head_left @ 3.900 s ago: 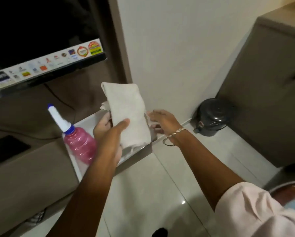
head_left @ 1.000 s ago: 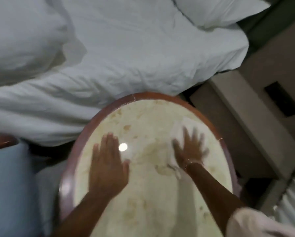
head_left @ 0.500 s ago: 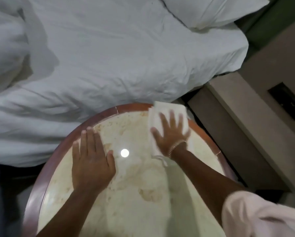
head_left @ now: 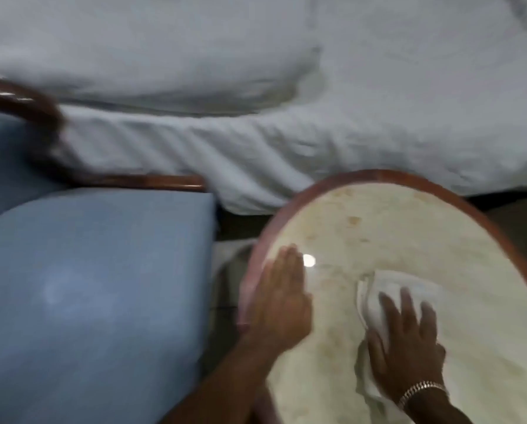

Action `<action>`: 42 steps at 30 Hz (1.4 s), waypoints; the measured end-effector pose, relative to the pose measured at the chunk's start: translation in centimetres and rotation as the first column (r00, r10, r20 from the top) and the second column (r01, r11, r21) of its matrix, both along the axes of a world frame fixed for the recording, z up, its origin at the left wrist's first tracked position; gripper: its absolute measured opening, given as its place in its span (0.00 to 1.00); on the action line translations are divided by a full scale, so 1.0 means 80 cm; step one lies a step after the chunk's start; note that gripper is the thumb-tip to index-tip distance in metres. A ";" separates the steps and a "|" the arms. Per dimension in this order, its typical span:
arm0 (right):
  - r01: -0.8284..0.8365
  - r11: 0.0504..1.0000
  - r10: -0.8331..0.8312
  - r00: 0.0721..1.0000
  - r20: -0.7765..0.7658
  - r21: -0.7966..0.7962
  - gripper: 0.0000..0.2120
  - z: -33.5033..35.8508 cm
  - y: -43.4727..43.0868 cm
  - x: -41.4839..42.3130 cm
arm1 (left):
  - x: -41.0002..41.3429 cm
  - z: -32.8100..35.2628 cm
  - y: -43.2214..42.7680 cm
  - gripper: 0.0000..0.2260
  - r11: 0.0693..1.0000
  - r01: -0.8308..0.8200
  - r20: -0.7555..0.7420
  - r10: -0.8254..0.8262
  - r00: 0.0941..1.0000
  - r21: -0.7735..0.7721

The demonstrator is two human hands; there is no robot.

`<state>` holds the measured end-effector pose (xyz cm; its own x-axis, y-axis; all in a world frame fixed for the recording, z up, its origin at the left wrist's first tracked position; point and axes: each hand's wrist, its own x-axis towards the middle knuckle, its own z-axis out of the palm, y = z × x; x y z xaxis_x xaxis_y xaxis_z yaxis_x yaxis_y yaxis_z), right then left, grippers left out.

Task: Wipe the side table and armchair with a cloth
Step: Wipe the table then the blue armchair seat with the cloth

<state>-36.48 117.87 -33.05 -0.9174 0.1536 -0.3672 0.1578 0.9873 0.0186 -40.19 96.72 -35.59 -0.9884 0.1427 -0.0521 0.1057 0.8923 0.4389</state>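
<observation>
**A:** While the head view is smeared by motion, what can you make of the wiping?

**B:** The right hand (head_left: 409, 350) lies flat with fingers spread apart, pressing a white cloth (head_left: 375, 304) onto the marble top of the round side table (head_left: 409, 228). The cloth sits near the middle of the top, partly under the palm, bunched at its left edge. The left hand (head_left: 282, 298) rests flat on the table's left side by the wooden rim, fingers together, gripping nothing; I'd judge it is steadying the table.

**A:** How far along is the job?

**B:** Early to middle, by my reading. The cloth is on the tabletop, so the table is the step in hand. The marble's mottling makes it hard to tell wiped from unwiped, and the blur doesn't help, so I can't say how much of the top is done. The armchair (head_left: 97, 286), blue-cushioned with a wooden frame, stands just beside the table on the left, with no cloth on it. That half looks to be left, along with the table's rim.

**A:** And the count?

**B:** 1 side table, 1 armchair, 1 cloth, 2 hands, 1 bracelet (head_left: 421, 390) on the right wrist. Behind them lies 1 bed with white bedding (head_left: 286, 102). A bright spot on the marble by the left fingertips is probably 1 lamp reflection.
</observation>
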 end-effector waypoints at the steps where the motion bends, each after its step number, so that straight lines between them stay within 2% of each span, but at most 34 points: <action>1: -0.174 0.984 0.174 0.985 0.007 -0.033 0.30 0.003 -0.040 -0.005 | 0.009 0.014 -0.025 0.31 0.995 -0.103 0.036 0.103 0.994 0.006; 3: -0.389 0.914 0.401 0.910 0.104 -0.118 0.34 0.014 -0.129 -0.019 | 0.028 0.048 -0.095 0.31 0.933 -0.356 0.037 0.358 0.933 -0.042; 5: -0.522 0.832 0.546 0.831 0.108 -0.189 0.34 0.032 -0.200 -0.022 | 0.057 0.091 -0.178 0.31 0.848 -0.524 0.071 0.529 0.846 -0.077; 6: -0.549 0.783 0.592 0.802 0.082 -0.293 0.32 0.040 -0.234 -0.023 | 0.075 0.112 -0.219 0.32 0.815 -0.572 0.086 0.579 0.811 -0.096; 8: -0.601 0.628 0.656 0.751 -0.080 -0.494 0.28 0.054 -0.316 -0.033 | 0.116 0.147 -0.300 0.31 0.753 -0.640 -0.017 0.646 0.763 -0.154; 10: -0.654 0.475 0.703 0.685 -0.194 -0.588 0.26 0.054 -0.408 -0.049 | 0.158 0.179 -0.372 0.30 0.676 -0.693 -0.123 0.687 0.716 -0.251; 11: -0.657 0.432 0.746 0.645 -0.164 -0.618 0.27 0.047 -0.453 -0.055 | 0.182 0.191 -0.404 0.31 0.630 -0.708 -0.143 0.706 0.693 -0.320; 12: -0.651 0.430 0.788 0.608 -0.091 -0.626 0.29 0.034 -0.493 -0.057 | 0.205 0.200 -0.429 0.33 0.583 -0.714 -0.150 0.725 0.673 -0.387; 14: -0.693 0.488 0.843 0.532 0.080 -0.531 0.35 -0.004 -0.559 -0.044 | 0.256 0.215 -0.463 0.34 0.469 -0.734 -0.155 0.782 0.604 -0.492; 15: -0.749 0.483 0.863 0.494 0.103 -0.454 0.37 -0.023 -0.581 -0.023 | 0.282 0.221 -0.470 0.35 0.407 -0.747 -0.153 0.819 0.553 -0.527; 16: -0.807 0.462 0.877 0.476 0.057 -0.369 0.38 -0.038 -0.589 0.003 | 0.304 0.224 -0.473 0.35 0.361 -0.755 -0.148 0.846 0.512 -0.547; 18: -0.846 0.451 0.873 0.484 -0.055 -0.285 0.35 -0.056 -0.569 0.044 | 0.324 0.228 -0.472 0.36 0.340 -0.767 -0.144 0.863 0.485 -0.544; 21: -0.907 0.362 0.911 0.393 -0.125 -0.214 0.29 -0.077 -0.498 0.050 | 0.321 0.236 -0.461 0.36 0.341 -0.766 -0.086 0.886 0.456 -0.545; 23: -0.923 0.343 0.919 0.369 -0.143 -0.173 0.31 -0.075 -0.486 0.022 | 0.321 0.231 -0.465 0.36 0.340 -0.755 -0.085 0.884 0.461 -0.561; 27: -0.841 0.516 0.821 0.540 -0.185 -0.161 0.35 -0.074 -0.596 -0.035 | 0.329 0.210 -0.470 0.37 0.322 -0.745 -0.157 0.856 0.493 -0.584; 28: -0.831 0.532 0.814 0.555 -0.170 -0.166 0.35 -0.073 -0.625 -0.033 | 0.329 0.207 -0.471 0.38 0.317 -0.746 -0.167 0.853 0.494 -0.585; 29: -0.846 0.504 0.830 0.530 -0.175 -0.173 0.35 -0.074 -0.638 -0.021 | 0.329 0.206 -0.472 0.38 0.316 -0.745 -0.160 0.857 0.489 -0.588; 30: -0.889 0.428 0.866 0.455 -0.207 -0.166 0.34 -0.076 -0.630 -0.004 | 0.329 0.208 -0.473 0.39 0.316 -0.745 -0.150 0.862 0.484 -0.587; 32: -0.969 0.202 0.943 0.233 -0.238 -0.144 0.34 -0.081 -0.569 0.033 | 0.326 0.215 -0.471 0.39 0.328 -0.739 -0.130 0.864 0.487 -0.589; 33: -0.981 0.139 0.958 0.168 -0.231 -0.139 0.34 -0.078 -0.531 0.046 | 0.325 0.218 -0.470 0.39 0.330 -0.730 -0.122 0.863 0.490 -0.598; 34: -0.982 0.145 0.957 0.171 -0.236 -0.122 0.34 -0.077 -0.506 0.043 | 0.326 0.220 -0.468 0.38 0.328 -0.730 -0.116 0.867 0.484 -0.599; 35: -0.969 0.212 0.942 0.237 -0.236 -0.127 0.34 -0.076 -0.501 0.029 | 0.325 0.221 -0.467 0.38 0.328 -0.738 -0.113 0.872 0.477 -0.590; 38: -0.772 0.606 0.742 0.635 -0.212 -0.192 0.32 -0.068 -0.598 -0.016 | 0.326 0.211 -0.471 0.38 0.318 -0.756 -0.140 0.870 0.473 -0.573; 39: -0.673 0.700 0.654 0.738 -0.165 -0.236 0.33 -0.063 -0.645 -0.017 | 0.329 0.208 -0.470 0.38 0.307 -0.754 -0.153 0.869 0.471 -0.580; 40: -0.644 0.717 0.635 0.761 -0.131 -0.268 0.35 -0.060 -0.682 -0.011 | 0.332 0.206 -0.469 0.38 0.294 -0.761 -0.168 0.870 0.464 -0.579; 41: -0.721 0.642 0.712 0.687 -0.147 -0.263 0.35 -0.065 -0.709 0.004 | 0.331 0.205 -0.470 0.38 0.289 -0.772 -0.184 0.869 0.460 -0.565; 42: -0.826 0.502 0.825 0.546 -0.145 -0.255 0.36 -0.066 -0.724 0.028 | 0.330 0.205 -0.471 0.38 0.294 -0.778 -0.185 0.869 0.460 -0.555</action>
<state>-34.26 59.98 -38.30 -0.5778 -0.7747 -0.2568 -0.7321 0.6311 -0.2564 -13.76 59.02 -19.18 -0.5432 -0.8374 0.0613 -0.8336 0.5290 -0.1592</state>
